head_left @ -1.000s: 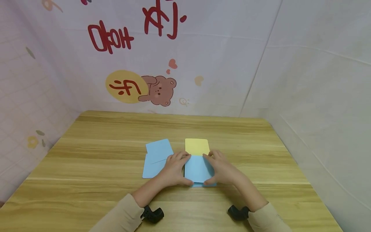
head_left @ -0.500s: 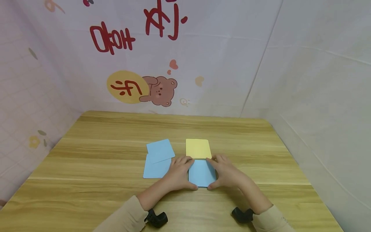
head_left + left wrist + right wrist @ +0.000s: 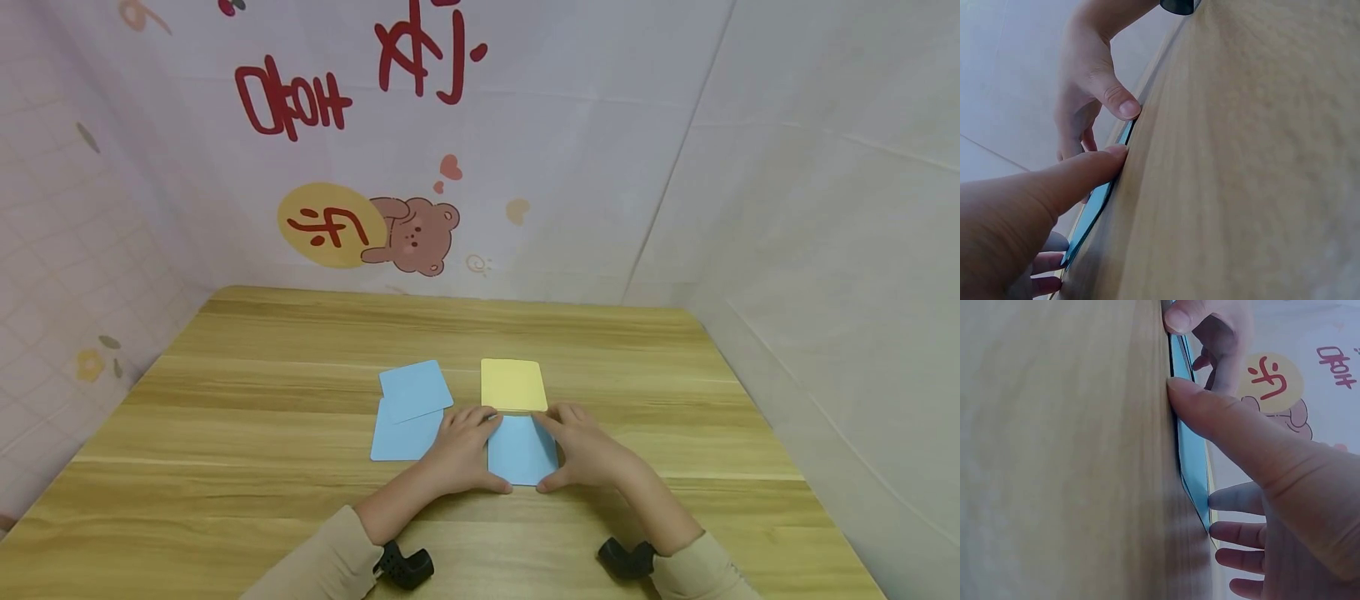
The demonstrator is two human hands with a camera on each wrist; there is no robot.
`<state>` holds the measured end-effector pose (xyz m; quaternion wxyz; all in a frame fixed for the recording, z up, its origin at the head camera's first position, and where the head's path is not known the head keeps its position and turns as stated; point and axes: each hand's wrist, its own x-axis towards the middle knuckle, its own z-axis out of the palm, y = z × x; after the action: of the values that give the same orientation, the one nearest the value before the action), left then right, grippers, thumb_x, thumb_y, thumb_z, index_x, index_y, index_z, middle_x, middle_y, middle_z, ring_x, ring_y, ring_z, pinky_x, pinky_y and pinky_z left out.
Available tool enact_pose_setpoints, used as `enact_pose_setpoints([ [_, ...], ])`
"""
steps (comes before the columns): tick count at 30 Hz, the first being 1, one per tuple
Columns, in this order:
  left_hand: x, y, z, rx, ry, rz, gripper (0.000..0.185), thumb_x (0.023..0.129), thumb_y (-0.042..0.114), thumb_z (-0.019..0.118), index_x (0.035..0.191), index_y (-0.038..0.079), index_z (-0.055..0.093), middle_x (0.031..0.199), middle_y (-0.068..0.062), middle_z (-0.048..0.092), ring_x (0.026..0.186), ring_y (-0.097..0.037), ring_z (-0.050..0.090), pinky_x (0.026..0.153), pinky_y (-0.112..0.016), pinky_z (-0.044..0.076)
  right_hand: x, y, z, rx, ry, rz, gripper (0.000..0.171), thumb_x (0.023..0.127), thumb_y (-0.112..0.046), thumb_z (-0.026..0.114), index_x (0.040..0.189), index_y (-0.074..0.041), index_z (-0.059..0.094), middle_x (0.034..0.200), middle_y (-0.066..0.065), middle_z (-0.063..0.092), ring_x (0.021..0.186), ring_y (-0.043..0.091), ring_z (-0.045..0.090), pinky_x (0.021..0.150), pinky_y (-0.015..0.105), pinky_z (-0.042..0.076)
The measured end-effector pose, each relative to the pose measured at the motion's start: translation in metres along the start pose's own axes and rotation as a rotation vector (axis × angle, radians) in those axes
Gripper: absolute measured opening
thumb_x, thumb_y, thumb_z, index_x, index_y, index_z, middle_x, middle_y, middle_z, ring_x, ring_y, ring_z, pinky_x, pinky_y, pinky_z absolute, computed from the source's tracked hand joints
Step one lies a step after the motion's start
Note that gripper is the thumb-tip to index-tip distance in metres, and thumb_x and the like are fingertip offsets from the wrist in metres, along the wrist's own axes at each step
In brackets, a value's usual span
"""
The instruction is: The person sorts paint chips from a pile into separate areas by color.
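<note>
A blue square card (image 3: 522, 451) lies in front of me on the table, apparently on top of another blue one. My left hand (image 3: 463, 450) holds its left side, thumb at the near corner and fingers at the far one. On the right side my right hand (image 3: 588, 448) holds it the same way. Both wrist views show the thumbs against the thin near edge of the blue card (image 3: 1092, 209). Just beyond it lies a yellow square card (image 3: 513, 384). To the left, one blue card (image 3: 416, 391) overlaps another blue card (image 3: 405, 437).
The wooden table (image 3: 225, 467) reaches back to a white printed cloth (image 3: 570, 150) with red characters and a bear. Cloth also hangs at both sides. A black curved piece (image 3: 405, 567) sits at the left wrist, and a similar black piece (image 3: 626, 560) at the right.
The top blue card has come down and slightly nearer, and now lines up over the blue one beneath. Both hands moved with it, baring more of the yellow card. Little differs over the last half second.
</note>
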<state>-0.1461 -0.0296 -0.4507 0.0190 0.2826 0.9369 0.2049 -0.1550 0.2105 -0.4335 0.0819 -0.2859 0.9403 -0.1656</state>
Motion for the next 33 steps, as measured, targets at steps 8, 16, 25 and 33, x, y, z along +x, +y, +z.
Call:
enact_pose_setpoints([
  [8,-0.001,0.0,0.0,0.028,0.008,0.007,0.098,0.065,0.063,0.078,0.139,0.006,0.05,0.141,-0.008,0.043,0.131,-0.031,0.034,0.103,-0.054,0.025,-0.001,-0.001,-0.002,-0.004,-0.007,-0.008,0.103,0.064,-0.055,0.083,0.144,-0.003,0.043,0.13,0.009,0.042,0.118,0.027,0.038,0.095,0.047,0.039],
  [16,-0.003,-0.005,-0.008,-0.015,0.036,0.009,0.092,0.068,0.061,0.077,0.137,0.007,0.053,0.141,-0.009,0.044,0.129,-0.031,0.037,0.1,-0.055,0.027,0.002,-0.001,-0.005,0.007,0.056,-0.036,0.1,0.066,-0.056,0.081,0.145,-0.01,0.042,0.135,0.007,0.04,0.122,0.028,0.037,0.096,0.047,0.038],
  [25,-0.007,-0.033,-0.024,-0.09,0.151,-0.028,0.088,0.068,0.056,0.079,0.136,0.005,0.054,0.14,-0.008,0.044,0.129,-0.029,0.035,0.098,-0.054,0.026,0.022,-0.005,-0.005,0.055,0.129,-0.089,0.094,0.069,-0.055,0.08,0.146,-0.019,0.041,0.148,0.005,0.032,0.133,0.029,0.029,0.101,0.052,0.032],
  [33,-0.014,-0.063,-0.036,-0.07,0.217,-0.102,0.087,0.069,0.051,0.08,0.137,0.004,0.052,0.141,-0.01,0.043,0.129,-0.031,0.035,0.096,-0.057,0.026,0.043,-0.017,-0.002,0.044,0.177,-0.152,0.091,0.07,-0.056,0.079,0.145,-0.019,0.044,0.147,0.006,0.034,0.132,0.031,0.032,0.103,0.053,0.028],
])
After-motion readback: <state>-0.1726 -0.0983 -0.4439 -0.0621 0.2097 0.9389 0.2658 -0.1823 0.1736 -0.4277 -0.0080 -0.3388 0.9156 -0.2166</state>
